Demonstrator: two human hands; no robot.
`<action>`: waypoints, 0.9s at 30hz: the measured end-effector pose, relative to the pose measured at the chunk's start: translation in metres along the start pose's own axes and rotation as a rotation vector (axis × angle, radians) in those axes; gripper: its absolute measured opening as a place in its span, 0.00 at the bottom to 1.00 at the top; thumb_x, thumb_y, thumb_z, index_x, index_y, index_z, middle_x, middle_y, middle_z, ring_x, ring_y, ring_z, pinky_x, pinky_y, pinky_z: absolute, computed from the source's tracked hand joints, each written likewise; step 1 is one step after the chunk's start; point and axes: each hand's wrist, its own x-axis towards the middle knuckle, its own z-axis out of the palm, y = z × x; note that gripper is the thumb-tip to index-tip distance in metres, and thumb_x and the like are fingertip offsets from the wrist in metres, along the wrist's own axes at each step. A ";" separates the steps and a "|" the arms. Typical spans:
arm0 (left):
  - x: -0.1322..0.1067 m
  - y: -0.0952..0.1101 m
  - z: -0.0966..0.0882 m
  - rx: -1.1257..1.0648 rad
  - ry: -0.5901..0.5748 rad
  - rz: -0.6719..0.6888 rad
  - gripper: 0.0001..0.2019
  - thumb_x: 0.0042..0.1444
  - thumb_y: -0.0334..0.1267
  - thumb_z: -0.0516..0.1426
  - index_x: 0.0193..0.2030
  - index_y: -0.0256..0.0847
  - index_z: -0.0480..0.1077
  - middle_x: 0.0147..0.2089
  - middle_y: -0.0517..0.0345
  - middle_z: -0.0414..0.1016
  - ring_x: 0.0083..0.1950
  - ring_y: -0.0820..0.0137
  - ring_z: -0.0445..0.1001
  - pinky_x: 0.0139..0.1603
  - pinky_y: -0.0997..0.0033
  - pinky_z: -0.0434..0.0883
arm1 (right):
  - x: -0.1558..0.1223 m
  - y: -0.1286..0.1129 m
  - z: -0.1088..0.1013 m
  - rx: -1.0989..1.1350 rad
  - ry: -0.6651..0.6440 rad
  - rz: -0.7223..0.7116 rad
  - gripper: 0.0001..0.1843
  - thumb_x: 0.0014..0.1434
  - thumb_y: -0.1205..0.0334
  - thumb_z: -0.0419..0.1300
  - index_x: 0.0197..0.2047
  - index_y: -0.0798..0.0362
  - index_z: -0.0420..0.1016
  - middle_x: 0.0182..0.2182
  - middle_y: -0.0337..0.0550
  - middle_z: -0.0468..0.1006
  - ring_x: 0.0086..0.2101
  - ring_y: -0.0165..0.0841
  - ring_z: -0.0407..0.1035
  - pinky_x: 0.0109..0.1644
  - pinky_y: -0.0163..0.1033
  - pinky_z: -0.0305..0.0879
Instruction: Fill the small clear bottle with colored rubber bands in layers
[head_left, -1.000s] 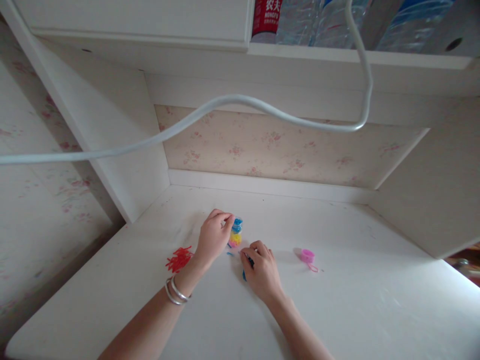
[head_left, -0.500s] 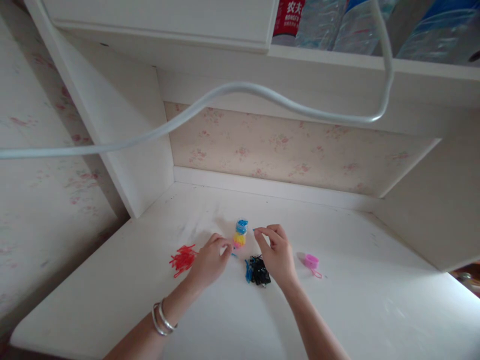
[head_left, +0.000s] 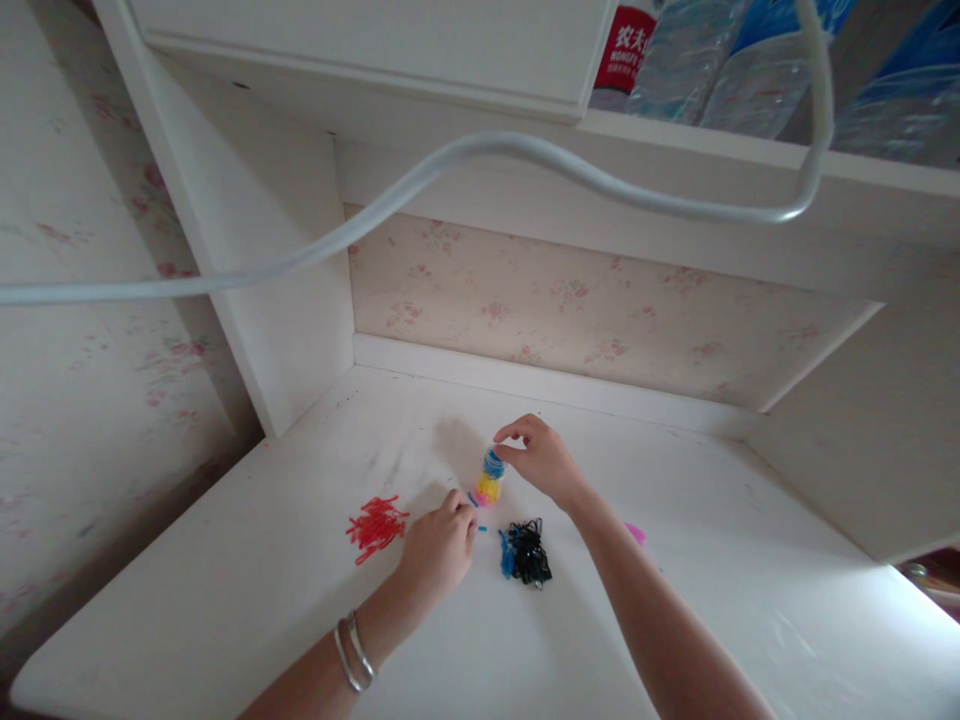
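A small clear jar (head_left: 492, 478) stands on the desk, layered with pink, yellow and blue rubber bands. Over its mouth is my right hand (head_left: 541, 462), thumb and forefinger drawn close together; whatever they hold is hidden. My left hand (head_left: 441, 540) rests low, just left of the jar's base, with fingers curled down to the surface in a pinch. I cannot make out anything in it. Loose blue bands (head_left: 482, 529) lie by its fingertips. To the right is a heap of black rubber bands (head_left: 530, 553) with a few blue bands (head_left: 507, 555) along its left side.
A pile of red rubber bands (head_left: 376, 527) lies left of my left hand. Part of a pink item (head_left: 636, 533) shows beyond my right forearm. A white cable (head_left: 480, 146) crosses above the desk (head_left: 225, 590). Water bottles (head_left: 686, 60) fill an upper shelf.
My right hand has moved up and left to the jar's mouth, its forearm now covering most of the pink item. My left hand has lowered, its fingers curling down. The view has shifted slightly.
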 end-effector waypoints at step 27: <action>0.004 -0.002 -0.024 -0.471 0.260 0.039 0.10 0.66 0.41 0.47 0.41 0.42 0.67 0.44 0.56 0.69 0.40 0.71 0.72 0.40 0.73 0.69 | -0.099 0.041 0.014 0.160 0.103 0.195 0.10 0.56 0.55 0.58 0.31 0.50 0.77 0.32 0.41 0.73 0.31 0.32 0.64 0.36 0.38 0.59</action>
